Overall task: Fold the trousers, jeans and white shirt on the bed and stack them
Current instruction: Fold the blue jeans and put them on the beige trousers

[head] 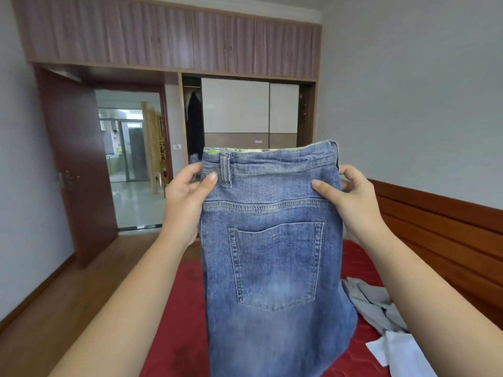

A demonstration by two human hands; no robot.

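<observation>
Both hands are raised in front of us right now, each one pinching a side of the jeans point(275, 254) just under the waistband point(272, 164). Our left hand point(187, 191) is gripping the edge next to the belt loop point(226, 170), thumb in front and fingers tucked behind the denim. Our right hand point(351, 197) is doing the same on the opposite edge. The jeans are hanging in the air over the red bed point(187, 308), not lying on it, and the lower legs are dropping out of view at the bottom. Only one back pocket point(275, 265) is showing, so we're guessing the legs are already lying one over the other and we're lining up the halves before laying them down.

Tips for this bit: we're trying to hold the waistband level and taut between the two pinches, so the seams are matching up and nothing is twisting lower down. Denim is heavy and stiff, so we're thinking a light shake is going to let the legs drop straight. When we're lowering it, the hems should be touching the bed first, with the rest rolling down flat after, or the fabric will be bunching under itself.

Also worth watching: the grey trousers point(373, 303) and the white shirt point(400, 352) are lying crumpled on the bed off to our right, just beside the hanging denim. We're aiming for the bare red patch on the left so we aren't dropping the jeans onto them.
</observation>
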